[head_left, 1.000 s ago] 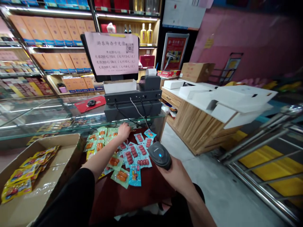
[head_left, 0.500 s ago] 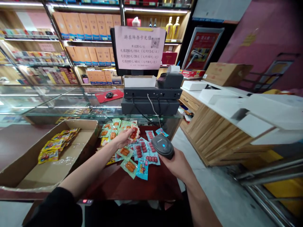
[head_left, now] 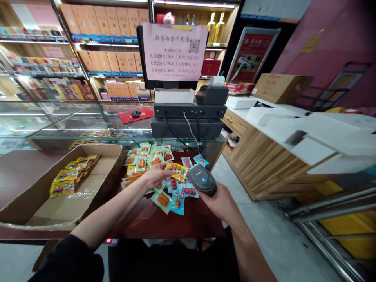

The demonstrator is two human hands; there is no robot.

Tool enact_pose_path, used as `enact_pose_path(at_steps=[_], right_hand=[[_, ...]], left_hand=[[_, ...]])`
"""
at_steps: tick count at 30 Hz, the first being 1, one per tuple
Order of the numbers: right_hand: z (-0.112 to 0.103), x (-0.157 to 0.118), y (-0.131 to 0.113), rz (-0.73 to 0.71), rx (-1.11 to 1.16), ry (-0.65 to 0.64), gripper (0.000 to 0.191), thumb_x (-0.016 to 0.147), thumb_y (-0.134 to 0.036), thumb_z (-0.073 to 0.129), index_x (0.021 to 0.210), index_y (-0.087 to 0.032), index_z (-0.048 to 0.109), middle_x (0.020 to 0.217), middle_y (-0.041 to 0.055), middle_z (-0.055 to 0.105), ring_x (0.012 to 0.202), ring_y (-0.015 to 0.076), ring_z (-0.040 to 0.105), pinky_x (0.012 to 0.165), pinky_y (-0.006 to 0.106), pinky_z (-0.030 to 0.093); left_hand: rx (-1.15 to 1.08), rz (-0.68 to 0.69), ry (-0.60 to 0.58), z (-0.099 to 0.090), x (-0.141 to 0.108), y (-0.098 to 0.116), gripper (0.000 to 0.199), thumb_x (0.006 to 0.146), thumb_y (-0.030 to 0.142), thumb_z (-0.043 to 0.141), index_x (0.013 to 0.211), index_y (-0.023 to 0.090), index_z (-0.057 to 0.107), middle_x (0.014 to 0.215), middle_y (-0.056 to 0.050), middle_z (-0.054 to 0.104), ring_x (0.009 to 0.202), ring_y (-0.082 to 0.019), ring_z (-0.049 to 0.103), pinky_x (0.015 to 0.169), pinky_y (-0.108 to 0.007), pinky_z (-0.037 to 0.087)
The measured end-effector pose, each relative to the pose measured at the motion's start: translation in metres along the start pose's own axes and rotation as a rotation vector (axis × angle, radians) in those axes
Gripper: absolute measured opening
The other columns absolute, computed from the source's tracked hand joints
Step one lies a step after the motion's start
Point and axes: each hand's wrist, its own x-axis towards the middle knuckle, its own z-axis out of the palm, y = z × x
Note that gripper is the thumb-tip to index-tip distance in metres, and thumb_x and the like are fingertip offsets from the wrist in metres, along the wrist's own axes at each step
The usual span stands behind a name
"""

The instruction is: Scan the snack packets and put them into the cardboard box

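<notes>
- Our left hand (head_left: pixel 155 176) pinches a yellow snack packet (head_left: pixel 178 172) at ten o'clock from the barcode scanner (head_left: pixel 202 181).
- Our right hand (head_left: pixel 219 203) grips the barcode scanner.
- So close, they could bump, dislodging the yellow snack packet.

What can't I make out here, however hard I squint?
All in the head view:
- Whatever the monitor shows: behind the pink paper sign.
- Fine print on the yellow packet: too small, partly under the left hand.
- The barcode scanner's handle: wrapped by the right hand.
- The lowest sausage packets: covered by others.
- The cardboard tray's far-left corner: cut off by the picture's edge.
</notes>
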Motion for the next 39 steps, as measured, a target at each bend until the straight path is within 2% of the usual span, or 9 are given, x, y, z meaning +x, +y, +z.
enact_pose_path(at_steps=[5,8,14,25,31,33,35,37,39], right_hand=[[0.003,-0.009,-0.005,0.007,0.014,-0.036,0.028,0.079,-0.028,0.065,0.105,-0.018,0.069,0.1,0.0091,0.077,0.096,0.0274,0.072,0.08,0.034,0.055],[0.006,-0.011,-0.007,0.011,0.034,-0.077,0.03,0.08,-0.027,0.064,0.108,-0.018,0.068,0.106,0.0096,0.076,0.101,0.028,0.071,0.083,0.034,0.055],[0.007,-0.013,-0.006,0.026,0.027,-0.052,0.03,0.081,-0.029,0.064,0.108,-0.018,0.068,0.106,0.0104,0.076,0.104,0.0294,0.07,0.083,0.034,0.054],[0.002,-0.016,-0.009,0.049,-0.027,0.012,0.025,0.082,-0.034,0.063,0.099,-0.018,0.069,0.097,0.0102,0.077,0.095,0.0287,0.072,0.075,0.032,0.054],[0.004,-0.016,-0.006,0.019,-0.006,0.002,0.029,0.081,-0.034,0.063,0.105,-0.017,0.069,0.102,0.011,0.077,0.099,0.0286,0.071,0.081,0.034,0.054],[0.005,-0.015,-0.004,0.021,-0.016,-0.007,0.032,0.081,-0.037,0.064,0.105,-0.018,0.069,0.102,0.0111,0.077,0.099,0.0293,0.071,0.079,0.034,0.055],[0.009,-0.012,-0.001,0.012,-0.023,-0.014,0.035,0.081,-0.04,0.064,0.108,-0.018,0.068,0.104,0.0114,0.076,0.1,0.03,0.071,0.08,0.035,0.055],[0.015,-0.005,-0.001,-0.006,-0.058,-0.035,0.036,0.082,-0.042,0.063,0.109,-0.019,0.068,0.104,0.0116,0.076,0.102,0.0305,0.07,0.08,0.035,0.056],[0.026,0.005,-0.004,-0.072,-0.104,-0.039,0.035,0.08,-0.042,0.063,0.107,-0.02,0.068,0.104,0.0111,0.076,0.102,0.0308,0.07,0.082,0.037,0.055]], left_hand=[[0.0,0.085,0.154,-0.006,0.019,-0.014,0.032,0.057,0.012,0.088,0.082,0.012,0.068,0.083,-0.006,0.074,0.075,-0.014,0.07,0.074,-0.023,0.056],[0.008,0.106,0.199,-0.006,0.023,-0.019,0.032,0.057,0.013,0.088,0.081,0.013,0.067,0.083,-0.005,0.073,0.071,-0.012,0.069,0.069,-0.021,0.055],[0.046,0.116,0.142,0.001,0.021,-0.021,0.04,0.054,0.021,0.09,0.079,0.015,0.06,0.077,-0.002,0.071,0.066,-0.012,0.067,0.063,-0.022,0.055],[0.083,0.162,0.091,0.001,0.02,-0.025,0.044,0.05,0.026,0.091,0.076,0.016,0.056,0.07,0.0,0.069,0.055,-0.009,0.062,0.055,-0.021,0.051],[0.099,0.146,0.098,0.002,0.012,-0.015,0.043,0.049,0.024,0.092,0.075,0.015,0.06,0.071,-0.001,0.07,0.06,-0.012,0.066,0.056,-0.021,0.054],[0.103,0.141,0.12,-0.008,0.006,-0.002,0.04,0.05,0.023,0.093,0.074,0.014,0.062,0.073,-0.003,0.07,0.062,-0.012,0.066,0.057,-0.022,0.055],[0.099,0.163,0.166,-0.031,-0.002,0.016,0.038,0.05,0.021,0.093,0.073,0.013,0.064,0.075,-0.005,0.071,0.064,-0.012,0.066,0.06,-0.022,0.056],[0.088,0.219,0.254,-0.065,-0.016,0.039,0.038,0.05,0.022,0.093,0.075,0.011,0.067,0.078,-0.006,0.072,0.065,-0.012,0.067,0.061,-0.022,0.057],[0.077,0.299,0.392,-0.108,-0.034,0.063,0.038,0.05,0.023,0.093,0.077,0.01,0.069,0.082,-0.007,0.072,0.067,-0.012,0.067,0.062,-0.022,0.057]])
